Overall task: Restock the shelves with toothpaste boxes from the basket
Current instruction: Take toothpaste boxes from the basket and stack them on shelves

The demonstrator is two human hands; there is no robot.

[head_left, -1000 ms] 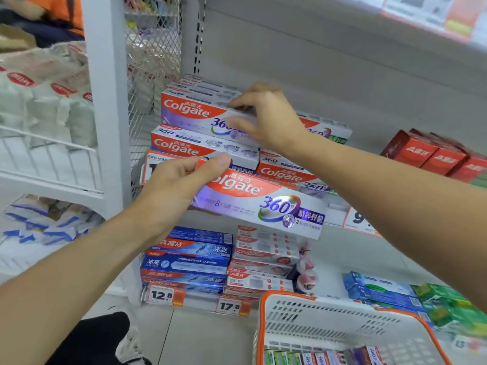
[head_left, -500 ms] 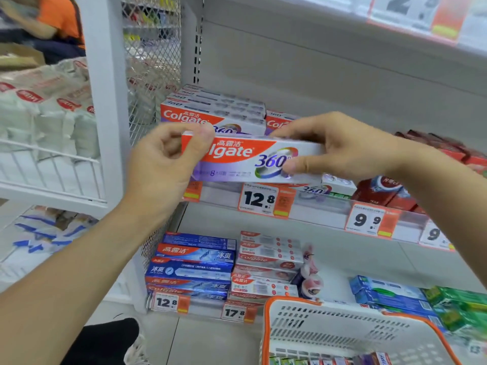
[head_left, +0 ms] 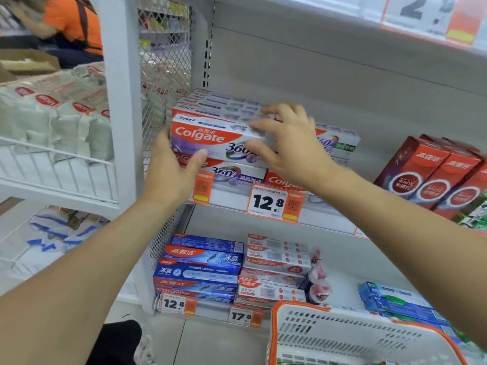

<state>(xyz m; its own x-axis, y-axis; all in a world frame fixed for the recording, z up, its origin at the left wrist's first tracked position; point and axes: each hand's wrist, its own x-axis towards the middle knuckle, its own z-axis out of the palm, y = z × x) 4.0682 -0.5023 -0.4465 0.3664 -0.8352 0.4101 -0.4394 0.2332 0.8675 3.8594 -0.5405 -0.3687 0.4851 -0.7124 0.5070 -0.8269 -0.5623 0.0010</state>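
Note:
A white, red and purple Colgate 360 toothpaste box [head_left: 208, 135] lies on top of the left stack of matching boxes [head_left: 237, 175] on the middle shelf [head_left: 326, 219]. My left hand [head_left: 171, 175] holds its left end, thumb on the lower front edge and fingers hidden behind the end. My right hand [head_left: 292, 148] holds its right part, with spread fingers on top and the thumb on the front face. The white basket with an orange rim [head_left: 342, 327] sits at the bottom right; its contents are barely visible.
Red upright boxes [head_left: 427, 175] stand to the right on the same shelf. Blue [head_left: 203, 267] and white-red [head_left: 274, 270] toothpaste stacks fill the lower shelf. A white post and mesh panel [head_left: 123, 101] bound the shelf on the left. A person in orange [head_left: 71, 25] is behind.
The box, held in front of the shelf in both hands, has moved back and down onto the left stack. Both hands went with it.

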